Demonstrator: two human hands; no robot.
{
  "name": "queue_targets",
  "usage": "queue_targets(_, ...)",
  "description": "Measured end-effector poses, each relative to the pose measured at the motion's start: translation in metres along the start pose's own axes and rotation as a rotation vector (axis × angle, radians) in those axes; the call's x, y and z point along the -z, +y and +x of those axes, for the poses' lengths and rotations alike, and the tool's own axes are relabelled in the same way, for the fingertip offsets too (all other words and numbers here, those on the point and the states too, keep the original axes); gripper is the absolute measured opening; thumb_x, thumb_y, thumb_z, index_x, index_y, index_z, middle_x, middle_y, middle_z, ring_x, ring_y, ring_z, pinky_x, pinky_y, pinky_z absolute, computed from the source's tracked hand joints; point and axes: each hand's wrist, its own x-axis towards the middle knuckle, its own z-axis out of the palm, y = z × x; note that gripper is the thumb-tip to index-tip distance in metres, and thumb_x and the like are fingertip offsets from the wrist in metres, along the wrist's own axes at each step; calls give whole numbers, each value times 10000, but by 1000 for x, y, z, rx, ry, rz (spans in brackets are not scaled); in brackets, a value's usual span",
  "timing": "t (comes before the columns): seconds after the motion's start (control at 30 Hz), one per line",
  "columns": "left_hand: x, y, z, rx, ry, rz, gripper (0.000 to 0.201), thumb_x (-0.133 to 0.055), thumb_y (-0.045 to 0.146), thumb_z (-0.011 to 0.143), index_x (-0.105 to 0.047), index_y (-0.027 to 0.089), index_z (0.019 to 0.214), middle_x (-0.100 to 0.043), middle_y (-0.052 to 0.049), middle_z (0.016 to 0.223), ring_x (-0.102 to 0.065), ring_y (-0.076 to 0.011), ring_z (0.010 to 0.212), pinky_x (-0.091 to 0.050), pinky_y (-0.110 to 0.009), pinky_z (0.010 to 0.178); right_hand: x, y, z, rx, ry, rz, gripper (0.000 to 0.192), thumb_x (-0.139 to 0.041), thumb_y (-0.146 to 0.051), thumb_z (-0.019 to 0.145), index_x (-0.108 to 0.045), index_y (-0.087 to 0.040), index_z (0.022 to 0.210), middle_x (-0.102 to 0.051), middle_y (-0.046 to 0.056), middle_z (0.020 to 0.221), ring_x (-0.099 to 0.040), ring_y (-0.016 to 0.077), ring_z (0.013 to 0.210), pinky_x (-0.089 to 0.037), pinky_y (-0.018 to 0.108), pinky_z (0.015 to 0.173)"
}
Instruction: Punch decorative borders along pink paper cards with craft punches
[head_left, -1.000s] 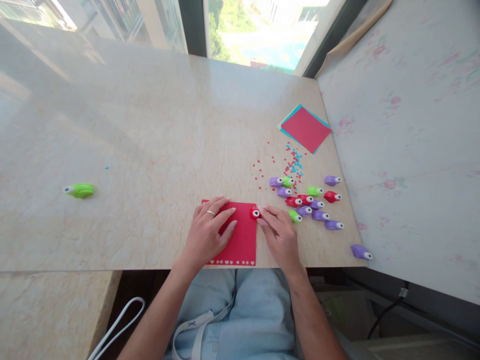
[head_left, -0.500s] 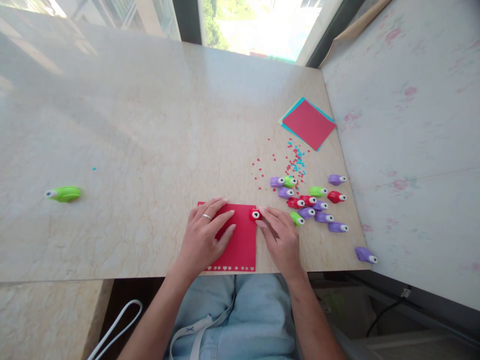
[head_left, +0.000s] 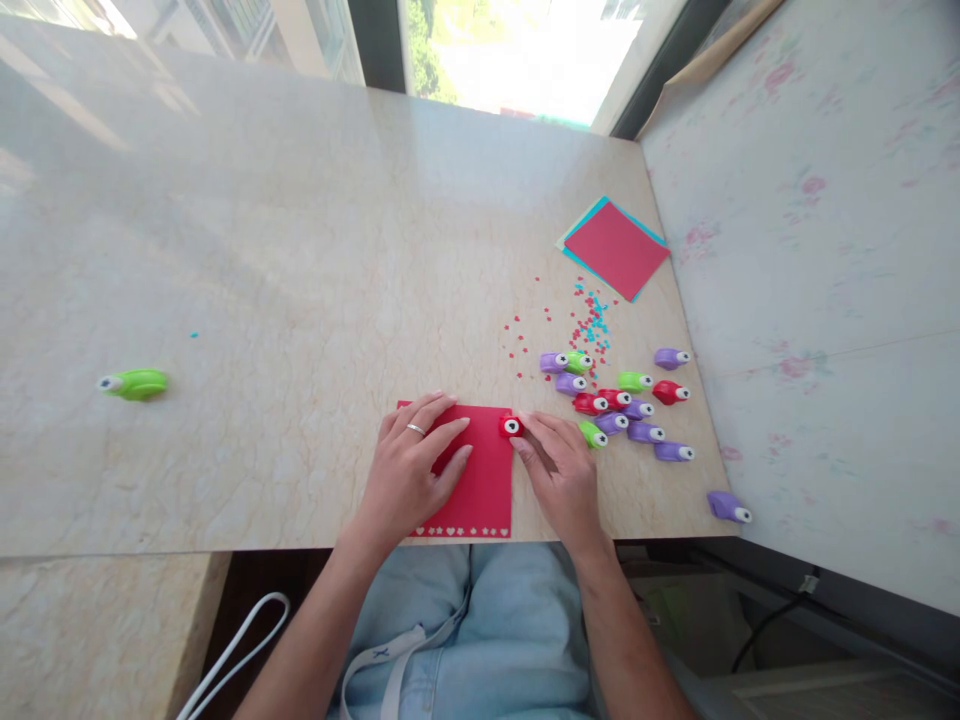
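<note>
A red sheet of paper (head_left: 480, 490) lies at the table's front edge, with a row of small heart, star and flower cut-outs along its near side. My left hand (head_left: 412, 465) rests flat on its left part, fingers spread. At the sheet's upper right edge sits a red craft punch (head_left: 511, 427) with a dark heart on its white button. My right hand (head_left: 559, 475) pinches this punch between thumb and fingers from the right. Whether the paper is inside the punch's slot is hidden.
Several purple, green and red craft punches (head_left: 611, 424) stand right of my right hand. Behind them lie red and blue paper bits (head_left: 592, 320) and a stack of coloured paper (head_left: 619, 250). One green punch (head_left: 135, 385) is far left. A papered wall (head_left: 810, 300) bounds the right side.
Both hands, the red punch and the sheet keep their places on the table. Only the camera view has shifted slightly.
</note>
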Motion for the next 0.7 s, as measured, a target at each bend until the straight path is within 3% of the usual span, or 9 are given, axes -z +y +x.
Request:
queue_targets(0.33,-1,0,-1,15,-6,4,214,-573,278,934,-701,207,1090,-638,-107,1316,-544,-289,1270,-416,-476,1020,-1,4,-5,-87,-5,72,284,-609,-313,941,-663,-224,1206,-702,100,1122,-643,235,1052,-517,426,936)
queue_targets(0.53,-2,0,-2,21,1,4,216,-595,282,917,-712,205,1081,-647,-101,1297,-548,-287,1254,-412,-477,1025,4,-1,-9,-140,52,185,284,-604,-351,928,-668,-208,1165,-686,114,1122,-648,233,1017,-560,366,794)
queue_targets(0.7,-5,-2,-3,26,4,3,203,-608,280,908,-718,220,1068,-644,-84,1299,-544,-274,1252,-403,-461,1034,10,-10,-4,-215,89,226,271,-603,-392,909,-687,-186,1064,-710,91,995,-656,197,860,-539,306,701)
